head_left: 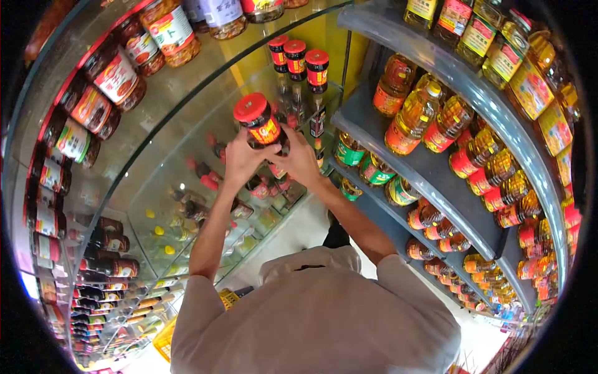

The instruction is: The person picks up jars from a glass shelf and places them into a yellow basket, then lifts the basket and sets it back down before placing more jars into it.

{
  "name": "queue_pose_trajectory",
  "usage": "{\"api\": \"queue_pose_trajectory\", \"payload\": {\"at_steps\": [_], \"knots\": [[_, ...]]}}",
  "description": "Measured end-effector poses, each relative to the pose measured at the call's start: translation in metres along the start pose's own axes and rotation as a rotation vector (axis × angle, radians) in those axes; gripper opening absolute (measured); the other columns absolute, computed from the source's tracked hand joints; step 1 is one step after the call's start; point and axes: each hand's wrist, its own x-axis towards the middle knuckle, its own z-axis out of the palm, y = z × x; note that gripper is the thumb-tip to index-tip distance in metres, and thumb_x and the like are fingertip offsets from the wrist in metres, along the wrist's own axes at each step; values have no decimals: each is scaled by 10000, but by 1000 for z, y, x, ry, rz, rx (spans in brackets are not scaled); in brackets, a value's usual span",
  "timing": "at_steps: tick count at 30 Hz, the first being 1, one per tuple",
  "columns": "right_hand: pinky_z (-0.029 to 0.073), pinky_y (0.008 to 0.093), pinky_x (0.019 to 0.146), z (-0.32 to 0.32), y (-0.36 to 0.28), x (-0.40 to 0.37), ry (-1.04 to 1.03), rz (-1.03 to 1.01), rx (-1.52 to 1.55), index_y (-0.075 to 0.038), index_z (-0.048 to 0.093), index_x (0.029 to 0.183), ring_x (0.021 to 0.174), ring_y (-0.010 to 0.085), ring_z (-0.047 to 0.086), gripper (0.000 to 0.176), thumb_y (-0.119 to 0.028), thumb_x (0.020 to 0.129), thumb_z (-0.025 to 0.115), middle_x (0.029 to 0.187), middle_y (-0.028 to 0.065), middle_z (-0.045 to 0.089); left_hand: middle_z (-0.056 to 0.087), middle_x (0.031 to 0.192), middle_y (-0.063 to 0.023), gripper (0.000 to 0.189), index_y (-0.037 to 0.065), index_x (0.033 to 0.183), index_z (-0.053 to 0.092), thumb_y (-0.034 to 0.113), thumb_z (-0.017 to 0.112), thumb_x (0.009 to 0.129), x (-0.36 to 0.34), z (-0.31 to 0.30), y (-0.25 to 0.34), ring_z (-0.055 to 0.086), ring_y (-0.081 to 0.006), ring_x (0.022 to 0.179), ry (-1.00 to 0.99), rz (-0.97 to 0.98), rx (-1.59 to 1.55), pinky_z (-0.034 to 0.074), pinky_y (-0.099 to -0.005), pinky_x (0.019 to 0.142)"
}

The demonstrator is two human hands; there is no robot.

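A dark jar with a red lid and a red and yellow label (263, 124) is held between both hands, upright and slightly tilted, over a glass shelf (180, 149). My left hand (245, 157) grips it from the left and below. On its right side my right hand (299, 156) is wrapped round it, and the fingers of the two hands meet near its base. Behind the jar, at the back of the glass shelf, several similar red-lidded jars (297, 60) stand in a row.
Jars (117, 73) line the upper left shelf. Oil bottles (412, 118) fill grey shelves (430, 187) on the right, whose curved edges jut out. More bottles show through the glass below. A yellow basket (164, 340) is at the lower left.
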Motion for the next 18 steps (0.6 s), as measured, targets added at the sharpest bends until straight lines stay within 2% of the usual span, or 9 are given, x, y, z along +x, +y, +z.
{"api": "queue_pose_trajectory", "payload": {"at_steps": [4,6,8,9,10,12,14,17,18], "knots": [[477,458,876,4,37,64,-35,19,-32,-6,433,1318,1087,418,551,709,-283,752,758,1178,250,567,706,971,-153,573,11,1096,593,289,834,657,70,18,-21,688,-272,911,30,-76,3,533,-372,791],[463,459,898,14,64,87,-59,-7,-36,7,421,1329,1119,411,531,700,-297,779,728,1207,255,553,704,997,-140,632,22,1148,572,320,840,659,101,20,-22,684,-231,931,35,-108,80,525,-346,825],[411,445,990,16,83,105,-120,-78,-10,37,373,1365,1203,397,476,727,-299,807,695,1289,265,499,706,1000,-129,617,41,1135,577,326,838,654,131,33,-45,690,-238,907,67,-117,217,532,-348,778],[340,427,1070,25,99,113,-150,-78,-51,68,319,1394,1279,391,406,762,-290,822,671,1366,271,429,712,982,-117,588,51,1108,586,312,842,647,143,40,-57,698,-226,858,88,-99,190,532,-345,744],[340,427,1070,27,106,121,-156,-84,-43,68,319,1394,1279,391,406,762,-290,822,671,1366,271,429,712,982,-117,588,51,1108,586,312,842,647,154,46,-69,698,-226,858,97,-105,196,532,-345,744],[305,424,1100,29,116,134,-239,-56,-67,101,289,1397,1304,398,376,785,-296,828,658,1396,280,394,712,882,-136,598,20,1068,596,371,826,643,174,55,-92,684,-312,805,79,-152,108,527,-400,730],[302,425,1102,37,125,143,-253,-57,-89,107,287,1393,1309,400,369,781,-293,831,653,1401,287,383,714,847,-115,556,28,1051,600,339,830,651,185,60,-94,688,-273,723,83,-102,86,521,-387,676],[298,427,1105,45,135,153,-273,-40,-105,120,280,1387,1317,401,358,778,-279,829,648,1406,299,368,710,817,-76,500,33,1061,612,236,836,663,193,67,-97,668,-161,621,41,-209,-88,507,-313,623],[296,427,1106,47,138,156,-283,-25,-94,126,276,1384,1319,401,354,780,-269,826,649,1407,303,364,710,817,-76,500,33,1061,612,236,836,663,195,68,-99,668,-161,621,37,-208,-85,507,-313,623]]}}
